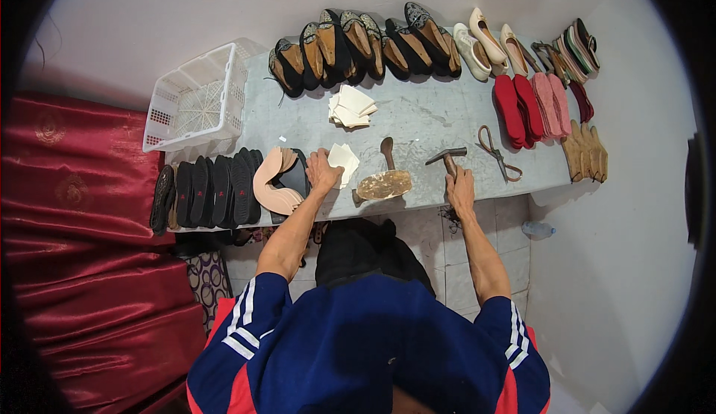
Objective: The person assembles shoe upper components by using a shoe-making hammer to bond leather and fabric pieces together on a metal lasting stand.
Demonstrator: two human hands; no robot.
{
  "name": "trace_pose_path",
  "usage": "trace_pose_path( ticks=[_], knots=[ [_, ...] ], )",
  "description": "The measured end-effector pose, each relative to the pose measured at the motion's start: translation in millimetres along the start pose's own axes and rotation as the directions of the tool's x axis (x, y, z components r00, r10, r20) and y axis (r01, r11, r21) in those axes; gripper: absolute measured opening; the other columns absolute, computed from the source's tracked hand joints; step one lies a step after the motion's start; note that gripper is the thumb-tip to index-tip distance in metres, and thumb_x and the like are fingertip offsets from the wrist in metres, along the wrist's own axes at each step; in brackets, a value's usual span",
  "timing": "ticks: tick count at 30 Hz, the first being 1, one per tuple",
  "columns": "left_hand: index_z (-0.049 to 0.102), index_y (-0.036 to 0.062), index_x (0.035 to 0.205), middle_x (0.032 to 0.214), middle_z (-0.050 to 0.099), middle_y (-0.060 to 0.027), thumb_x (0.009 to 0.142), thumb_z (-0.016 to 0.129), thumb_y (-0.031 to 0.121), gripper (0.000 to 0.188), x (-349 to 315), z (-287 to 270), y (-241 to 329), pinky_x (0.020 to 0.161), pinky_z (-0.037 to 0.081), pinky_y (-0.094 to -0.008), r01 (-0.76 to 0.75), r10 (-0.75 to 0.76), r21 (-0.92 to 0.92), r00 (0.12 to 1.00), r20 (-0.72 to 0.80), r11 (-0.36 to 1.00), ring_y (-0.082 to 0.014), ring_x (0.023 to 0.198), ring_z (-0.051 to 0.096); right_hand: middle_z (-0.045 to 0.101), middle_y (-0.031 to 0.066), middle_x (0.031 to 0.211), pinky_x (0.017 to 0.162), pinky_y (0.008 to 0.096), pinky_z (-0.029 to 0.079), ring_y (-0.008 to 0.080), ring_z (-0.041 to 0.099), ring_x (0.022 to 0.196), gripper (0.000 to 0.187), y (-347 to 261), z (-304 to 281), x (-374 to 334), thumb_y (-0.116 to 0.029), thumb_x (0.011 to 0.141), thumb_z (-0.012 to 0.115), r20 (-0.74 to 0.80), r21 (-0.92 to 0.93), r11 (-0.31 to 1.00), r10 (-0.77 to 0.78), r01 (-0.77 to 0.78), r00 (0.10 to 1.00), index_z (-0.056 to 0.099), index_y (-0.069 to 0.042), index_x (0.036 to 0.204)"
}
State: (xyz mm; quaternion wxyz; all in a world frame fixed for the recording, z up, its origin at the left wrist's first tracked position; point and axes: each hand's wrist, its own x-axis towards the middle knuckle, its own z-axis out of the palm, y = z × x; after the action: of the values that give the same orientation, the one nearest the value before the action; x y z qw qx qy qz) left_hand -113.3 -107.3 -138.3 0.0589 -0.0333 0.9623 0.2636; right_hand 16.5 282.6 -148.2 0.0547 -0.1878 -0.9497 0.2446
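Observation:
My right hand (461, 192) is wrapped round the wooden handle of a hammer (446, 156), whose dark head lies just above the table near the front edge. My left hand (322, 173) rests at the left side of a small pile of cream-coloured cut pieces (344, 160). Its thumb touches them and its fingers point forward, apart from the thumb. Between my hands stands a worn shoemaker's anvil (384, 186) with a pale, scuffed top and a dark arm (388, 151) pointing away. A second pile of cream pieces (352, 106) lies farther back.
Scissors (497, 154) lie right of the hammer. Black embroidered shoes (358, 41) line the back; pale shoes (485, 41) and red insoles (517, 112) are to the right. Left are black soles (221, 190), curved beige pieces (272, 183) and a white plastic basket (195, 99).

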Motion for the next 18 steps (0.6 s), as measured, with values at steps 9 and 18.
trace_pose_path(
  ticks=[9,18],
  knots=[
    [0.057,0.0041,0.138,0.104,0.073,-0.0159,0.085,0.065,0.004,0.053,-4,-65,27,0.072,0.057,-0.0389,-0.085,-0.109,-0.625,0.958,-0.266,0.776,-0.027,0.081,0.071,0.066,0.0202,0.124,0.098,0.0448,0.053,0.0371,0.065,0.114,0.037,-60,-46,-2,-0.021,0.1,0.073,-0.126,0.271,0.959,-0.053,0.086,0.991,0.07,-0.003,0.132],
    [0.064,0.0005,0.14,0.124,0.067,-0.0087,0.084,0.07,-0.005,0.056,-76,-136,115,0.072,0.055,-0.0257,0.185,0.293,-0.851,0.885,0.362,0.491,-0.0133,0.092,0.072,0.079,0.0113,0.115,0.089,0.0321,0.057,0.0163,0.073,0.099,0.038,-179,-104,-27,-0.029,0.105,0.072,0.27,0.81,0.578,-0.226,-0.094,0.936,0.074,-0.002,0.131]
  ],
)
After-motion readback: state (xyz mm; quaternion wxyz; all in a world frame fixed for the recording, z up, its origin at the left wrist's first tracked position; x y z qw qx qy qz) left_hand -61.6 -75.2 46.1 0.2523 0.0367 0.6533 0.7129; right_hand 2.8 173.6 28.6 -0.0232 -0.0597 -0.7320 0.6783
